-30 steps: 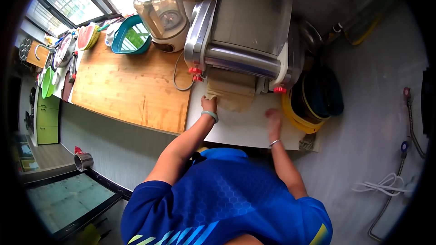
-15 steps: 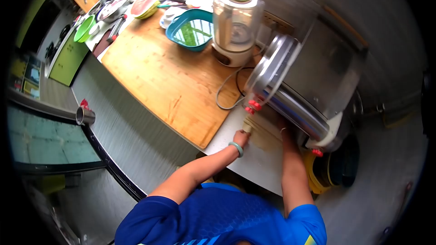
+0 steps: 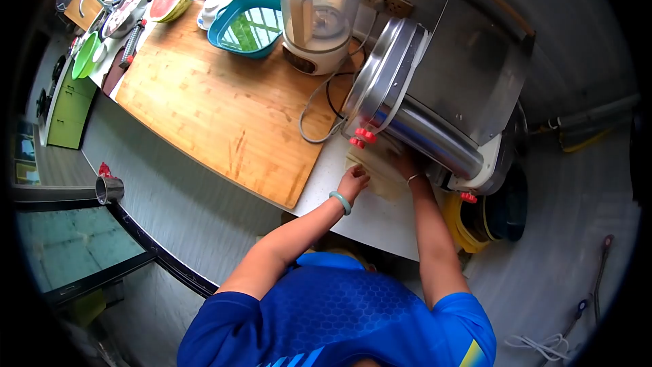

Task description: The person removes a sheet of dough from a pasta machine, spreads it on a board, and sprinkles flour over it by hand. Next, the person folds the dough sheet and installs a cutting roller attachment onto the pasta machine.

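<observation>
A pale, flat sheet of dough lies on the white counter, below the metal roller of a dough-rolling machine. My left hand, with a green bangle at its wrist, is at the sheet's near left edge, its fingers closed on the dough. On the far right side of the sheet is my right hand, in the shade beneath the roller. Its fingers are dark and blurred, so their grip does not show. Red knobs stick out from the machine's left end.
Left of the dough lies a large wooden board. A blender, a teal basin and a cut watermelon stand along the back. Cables loop beside the machine. Buckets stand below at right.
The dough, folded up in my left hand before, now lies flatter on the counter. My right hand has come partly out from under the roller. The whole view has shifted.
</observation>
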The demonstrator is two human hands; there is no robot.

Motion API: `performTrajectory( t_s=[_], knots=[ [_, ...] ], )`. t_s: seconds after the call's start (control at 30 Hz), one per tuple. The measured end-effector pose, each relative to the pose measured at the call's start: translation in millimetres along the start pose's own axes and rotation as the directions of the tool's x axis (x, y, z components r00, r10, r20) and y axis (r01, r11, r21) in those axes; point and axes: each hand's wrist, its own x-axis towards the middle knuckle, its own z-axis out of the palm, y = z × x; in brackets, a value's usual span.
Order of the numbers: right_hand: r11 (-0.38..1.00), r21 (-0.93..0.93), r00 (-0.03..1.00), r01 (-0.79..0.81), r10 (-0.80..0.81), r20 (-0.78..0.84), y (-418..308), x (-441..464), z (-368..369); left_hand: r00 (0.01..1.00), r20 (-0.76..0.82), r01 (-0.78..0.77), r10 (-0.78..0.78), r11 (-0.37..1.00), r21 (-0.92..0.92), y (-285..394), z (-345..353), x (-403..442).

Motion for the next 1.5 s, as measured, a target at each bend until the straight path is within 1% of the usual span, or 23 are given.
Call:
performTrajectory(
  t_s=[0.17, 0.27, 0.33, 0.4, 0.47, 0.53, 0.57, 0.6, 0.67, 0.7, 0.73, 0.8, 0.87, 0.97, 1.0, 1.07, 1.13, 1.2, 1.27, 1.37, 1.4, 1.43, 1.5],
  knots=[
    [0.986, -0.1, 0.99, 0.13, -0.135, -0.043, -12.4, -24.4, -22.1, 1.0, 0.009, 0.012, -0.01, 0.988, -0.152, -13.6, 1.6, 17.8],
    [0.993, -0.052, 0.99, 0.103, -0.097, 0.1, -33.3, -48.0, -34.2, 0.995, 0.095, 0.061, -0.034, 0.953, -0.296, -15.6, -1.9, 14.8],
    [0.97, 0.211, 0.973, -0.118, 0.071, 0.219, -53.1, -69.8, -56.3, 0.992, 0.118, 0.09, -0.051, 0.929, -0.358, -12.0, -2.6, 4.2],
    [0.937, 0.314, 0.967, -0.156, 0.081, 0.242, -56.8, -87.7, -71.1, 0.997, -0.003, 0.078, -0.08, 0.974, -0.212, 4.0, -2.7, -22.6],
    [0.889, 0.412, 0.958, -0.198, 0.087, 0.274, -54.2, -105.7, -69.6, 0.996, 0.063, 0.077, -0.069, 0.987, -0.139, 33.9, -4.0, -58.3],
    [0.41, 0.874, 0.959, -0.26, 0.005, 0.283, -51.1, -125.0, -61.1, 0.997, -0.065, -0.033, 0.036, 0.998, 0.05, 51.1, -6.8, -84.1],
    [0.221, 0.919, 0.942, -0.327, -0.004, 0.336, -56.3, -133.7, -60.8, 0.985, -0.119, -0.11, 0.124, 0.987, 0.117, 60.7, -5.2, -93.8],
    [0.216, 0.918, 0.94, -0.332, 0.0, 0.34, -60.9, -141.5, -51.5, 0.986, -0.12, -0.103, 0.118, 0.987, 0.12, 54.1, -9.1, -88.0],
    [-0.161, 0.923, 0.929, -0.35, 0.065, 0.364, -68.8, -150.0, -14.7, 0.809, -0.057, -0.431, 0.586, 0.656, 0.62, 26.7, -26.8, -58.4],
    [-0.175, 0.928, 0.934, -0.329, 0.084, 0.347, -68.7, -149.7, 7.3, 0.725, 0.006, -0.499, 0.688, 0.52, 0.694, 13.9, -33.3, -41.8],
    [-0.182, 0.927, 0.933, -0.328, 0.089, 0.348, -65.5, -150.3, 30.5, 0.728, 0.012, -0.498, 0.685, 0.517, 0.696, 13.0, -35.6, -36.2],
    [-0.108, 0.935, 0.924, -0.337, 0.151, 0.351, -61.3, -152.4, 69.9, 0.904, 0.065, -0.351, 0.422, 0.646, 0.678, 13.6, -39.3, -27.0],
    [-0.078, 0.941, 0.926, -0.328, 0.169, 0.337, -58.2, -155.8, 77.5, 0.879, 0.064, -0.383, 0.472, 0.622, 0.683, 3.0, -37.4, -23.5],
    [0.295, 0.844, 0.891, -0.449, 0.212, 0.4, -42.4, -157.3, 79.0, 0.908, 0.032, -0.314, 0.418, 0.626, 0.714, -5.1, -42.1, -27.9],
    [0.288, 0.844, 0.889, -0.452, 0.228, 0.398, -41.0, -161.6, 78.7, 0.911, 0.047, -0.318, 0.411, 0.624, 0.714, -2.5, -43.6, -28.7],
    [0.663, 0.678, 0.905, -0.316, 0.425, 0.006, -40.5, -169.4, 75.1, 0.948, 0.165, -0.305, 0.273, 0.626, 0.718, 1.7, -43.8, -29.7],
    [0.656, 0.706, 0.906, -0.269, 0.421, -0.047, -48.3, -177.6, 59.8, 0.956, 0.259, -0.277, 0.142, 0.733, 0.621, 4.4, -36.7, -33.4],
    [0.512, 0.843, 0.953, -0.165, 0.304, 0.001, -88.1, -184.7, 6.6, 0.961, 0.276, -0.17, 0.034, 0.857, 0.487, 31.3, -16.2, -58.5],
    [0.736, 0.67, 0.979, -0.099, 0.191, -0.065, -123.9, -189.4, -20.8, 0.893, 0.409, -0.383, 0.191, 0.799, 0.464, 40.3, -8.1, -67.1],
    [0.749, 0.656, 0.951, -0.093, 0.263, -0.165, -158.0, -182.8, -48.4, 0.871, 0.44, -0.425, 0.216, 0.782, 0.456, 85.2, 1.0, -90.9],
    [0.778, 0.594, 0.937, -0.206, 0.333, -0.11, -163.5, -180.3, -53.8, 0.855, 0.455, -0.459, 0.248, 0.769, 0.445, 93.2, 0.4, -96.1],
    [0.793, 0.521, 0.913, -0.315, 0.403, -0.063, -168.6, -179.2, -55.8, 0.843, 0.488, -0.422, 0.227, 0.842, 0.336, 98.3, -0.6, -102.8],
    [0.83, 0.5, 0.932, -0.25, 0.347, -0.11, -168.7, -178.4, -55.0, 0.829, 0.518, -0.352, 0.212, 0.917, 0.188, 106.9, -10.3, -110.3]
  ],
)
